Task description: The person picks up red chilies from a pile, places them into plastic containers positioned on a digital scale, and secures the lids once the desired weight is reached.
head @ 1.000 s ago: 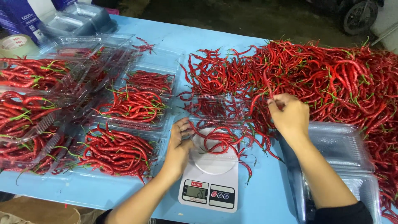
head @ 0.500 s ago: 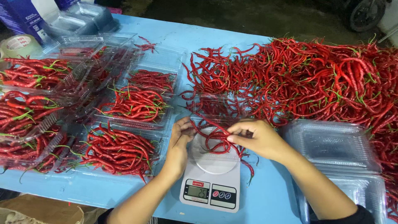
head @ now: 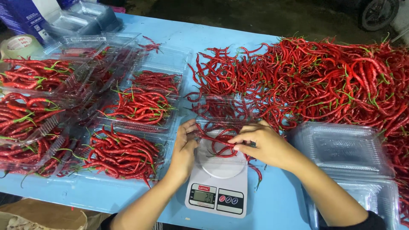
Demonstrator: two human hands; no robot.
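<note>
Since a second ago your right hand (head: pixel 266 145) has come back from the chilli pile (head: pixel 324 81), pinching chillies (head: pixel 219 142) over the scale (head: pixel 218 183); left hand (head: pixel 184 147) rests open against the clear tray (head: pixel 221 111).

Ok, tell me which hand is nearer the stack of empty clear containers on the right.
Right. The right hand is over the scale, just left of the stack of empty clear containers. The left hand is on the scale's far side, farther from the stack.

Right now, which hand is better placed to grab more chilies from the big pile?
Probably the right hand: it sits on the side of the loose chili pile, while the left hand steadies the clear tray on the scale, away from it.
</note>
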